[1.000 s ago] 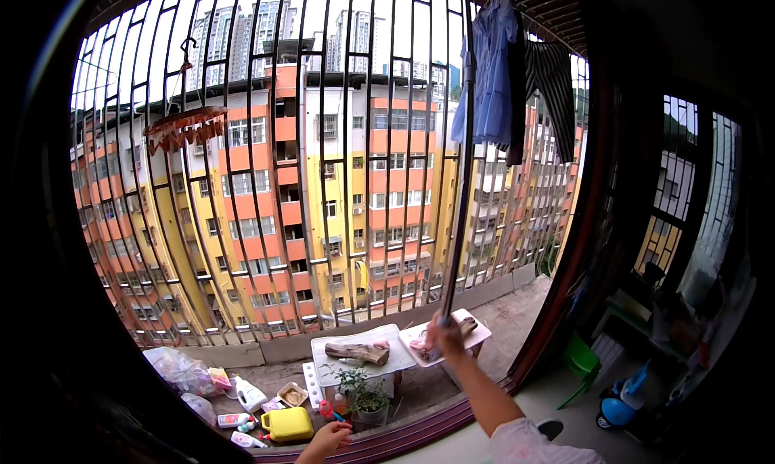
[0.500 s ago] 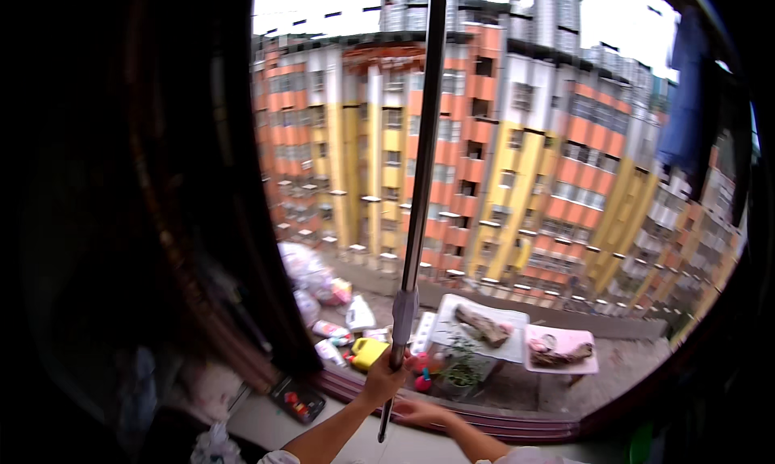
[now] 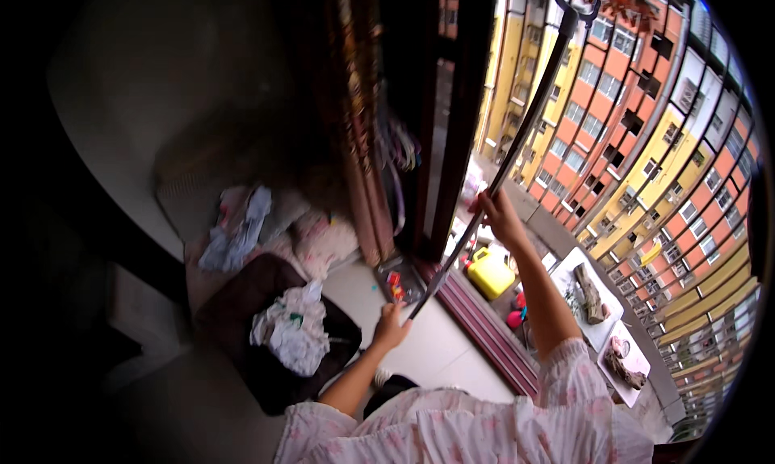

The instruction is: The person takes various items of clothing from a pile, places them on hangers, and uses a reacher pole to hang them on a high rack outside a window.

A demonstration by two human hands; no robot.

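Observation:
A long metal clothes pole slants up to the right, with a dark forked hook at its upper end. My right hand is closed around its middle, beside the window opening. Lower down, my left hand is closed at the bottom end of the pole, over the pale sill. Under the pole's lower part lies a dark tray with small red and yellow items. The fork touches nothing that I can make out.
A window track runs beneath my right arm. Outside are a yellow jug, a white board with driftwood, and window bars. At left, crumpled white cloth lies on a dark seat, near a patterned curtain.
My view has swung left into the room. The pole has gone from nearly upright to slanted. My right hand, formerly below my left, now grips the pole higher up; my left is at its lower end.

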